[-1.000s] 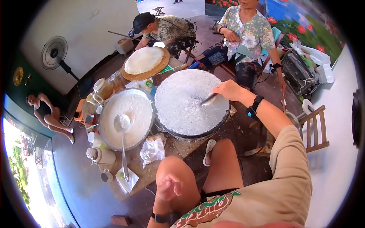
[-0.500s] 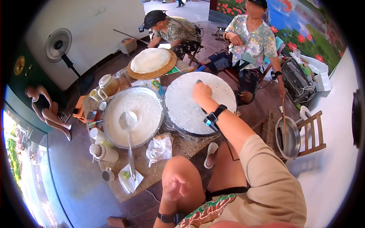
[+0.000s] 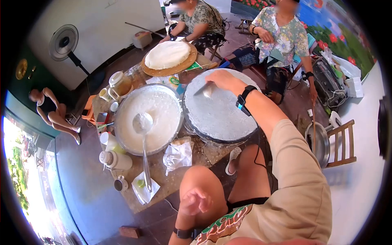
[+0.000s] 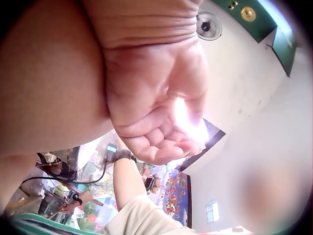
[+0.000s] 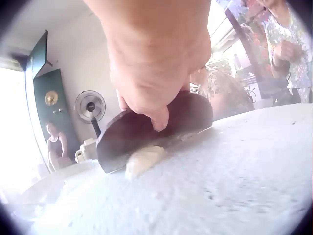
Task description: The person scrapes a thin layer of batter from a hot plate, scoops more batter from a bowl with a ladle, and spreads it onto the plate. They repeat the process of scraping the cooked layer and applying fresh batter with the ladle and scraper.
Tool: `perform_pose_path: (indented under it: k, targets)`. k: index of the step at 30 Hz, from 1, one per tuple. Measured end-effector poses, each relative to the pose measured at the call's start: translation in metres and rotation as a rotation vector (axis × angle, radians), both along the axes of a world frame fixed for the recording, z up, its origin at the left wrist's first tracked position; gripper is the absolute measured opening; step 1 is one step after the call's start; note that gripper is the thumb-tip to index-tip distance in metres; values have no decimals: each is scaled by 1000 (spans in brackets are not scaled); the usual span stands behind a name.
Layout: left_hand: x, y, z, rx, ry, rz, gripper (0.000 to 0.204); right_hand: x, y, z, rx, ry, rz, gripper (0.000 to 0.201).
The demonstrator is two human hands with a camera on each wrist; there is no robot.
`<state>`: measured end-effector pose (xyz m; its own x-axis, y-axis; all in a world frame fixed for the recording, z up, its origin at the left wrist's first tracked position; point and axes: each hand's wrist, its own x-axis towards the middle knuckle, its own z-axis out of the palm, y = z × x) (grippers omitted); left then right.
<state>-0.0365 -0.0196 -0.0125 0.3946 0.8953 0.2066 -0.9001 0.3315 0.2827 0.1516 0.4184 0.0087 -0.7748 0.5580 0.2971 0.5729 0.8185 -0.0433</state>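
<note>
My right hand grips a dark, flat scraper with a curved top over the far part of a round griddle. A thin whitish layer of batter coats the griddle. In the right wrist view, a small lump of batter sits against the scraper's lower edge, and the thumb or a finger presses on its face. My left hand rests palm up on my left knee, fingers loosely curled around nothing; the left wrist view shows the bare palm.
Left of the griddle stands a wide basin of batter with a ladle in it. Behind, pale flat rounds lie on a round board. Crumpled paper, a thermos and cups share the table. Two people sit across.
My right hand has swept with the scraper from the griddle's right side to its far middle, and the scraper now points left. The left hand stays on the knee. The head view has shifted slightly.
</note>
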Motion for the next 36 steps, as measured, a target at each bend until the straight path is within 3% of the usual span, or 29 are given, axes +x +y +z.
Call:
perform_pose_path:
  k: [6, 9, 13, 16, 17, 23, 27, 30, 33, 36]
  targets:
    - [8, -3, 3, 23, 71, 36, 25, 79, -58, 15, 22, -56, 141, 19]
    - [10, -4, 5, 34, 76, 57, 23, 116, -91, 17, 67, -79, 105, 16]
    - [7, -10, -5, 52, 7, 47, 26, 106, -133, 43, -20, -267, -464, 14]
    - [5, -12, -5, 67, -33, 34, 26, 80, -130, 19, -79, -157, -901, 21]
    - [5, -13, -4, 77, -26, 46, 25, 69, -131, 13, -97, -115, -939, 25]
    - [1, -16, -6, 120, -47, 95, 23, -34, -123, 0, -123, -103, -892, 26]
    - [0, -14, -9, 105, -77, 47, 25, -146, -117, -7, -99, 24, -827, 24]
    - [-3, -13, -14, 70, -16, 27, 26, -211, -100, -17, -176, 72, -660, 21]
    - [-11, -14, -11, 6, -63, -55, 28, -250, -104, 6, -209, 47, -445, 22]
    - [-16, -13, -12, -17, -86, -68, 28, -248, -96, 14, -253, 18, -378, 23]
